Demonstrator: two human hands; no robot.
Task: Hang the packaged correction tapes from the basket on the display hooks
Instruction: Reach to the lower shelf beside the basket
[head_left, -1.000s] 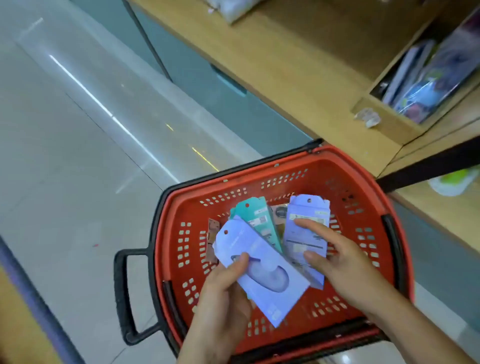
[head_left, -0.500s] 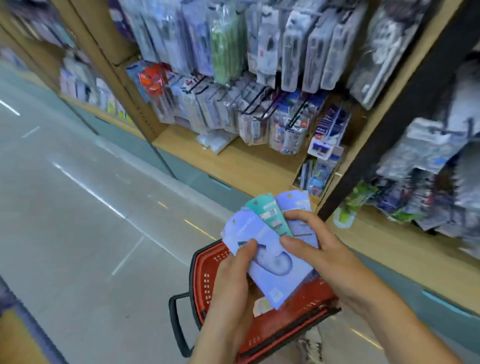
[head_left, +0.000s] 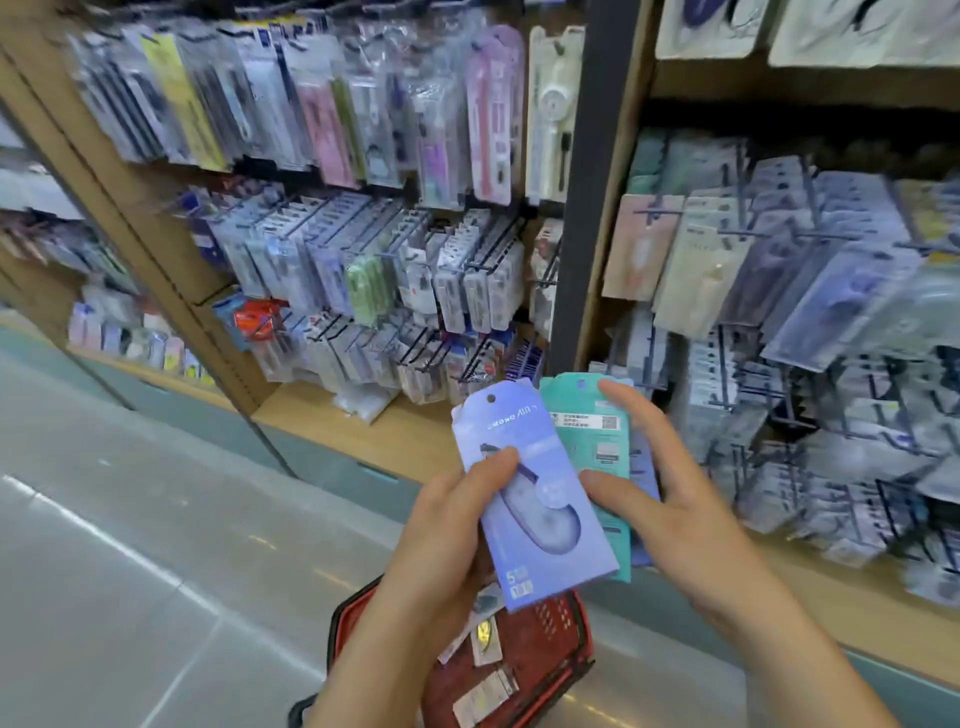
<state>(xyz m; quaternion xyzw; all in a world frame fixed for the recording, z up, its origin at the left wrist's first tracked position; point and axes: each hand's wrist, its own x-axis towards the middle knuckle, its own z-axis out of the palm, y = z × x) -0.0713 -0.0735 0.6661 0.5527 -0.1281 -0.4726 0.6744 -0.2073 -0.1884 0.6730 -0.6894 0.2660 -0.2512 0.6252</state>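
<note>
Wide wooden display shelving (head_left: 156, 244) fills the view, split by a dark upright post (head_left: 592, 208). Both bays are packed with hanging stationery packs on black display hooks (head_left: 493, 244), and most of it is too blurred to read. In the right bay (head_left: 779, 270) there are flat cards in pink, cream and violet-blue. Pale grey floor (head_left: 130, 571) runs off to the left.

Down at the bottom edge sits the red basket (head_left: 556, 623) with its perforated wall, and a few packets (head_left: 483, 696) lie inside it, label side up, print too small to make out.

Both hands are raised in front of the shelving, above the basket. The left hand (head_left: 441, 545) grips the violet-blue pack (head_left: 535, 499), thumb pressed on its face and fingers curled behind. The right hand (head_left: 691, 509) pinches the teal pack (head_left: 592, 431), forefinger over the top edge and thumb flat on the front. A lilac pack (head_left: 642, 460) is tucked just behind it in the same hold.

The three cards are fanned, with the violet-blue one in front, overlapping the teal. It's a tall card with a rounded top and a round hang hole. A clear blister on it shows an oval, bluish correction tape.

Across the upper part it reads "MONO AIR" in white, with a large "5" at the lower left corner. The teal pack shows its back, with its own hang hole, a white sticker of fine print and a square code, none of it legible.
</note>
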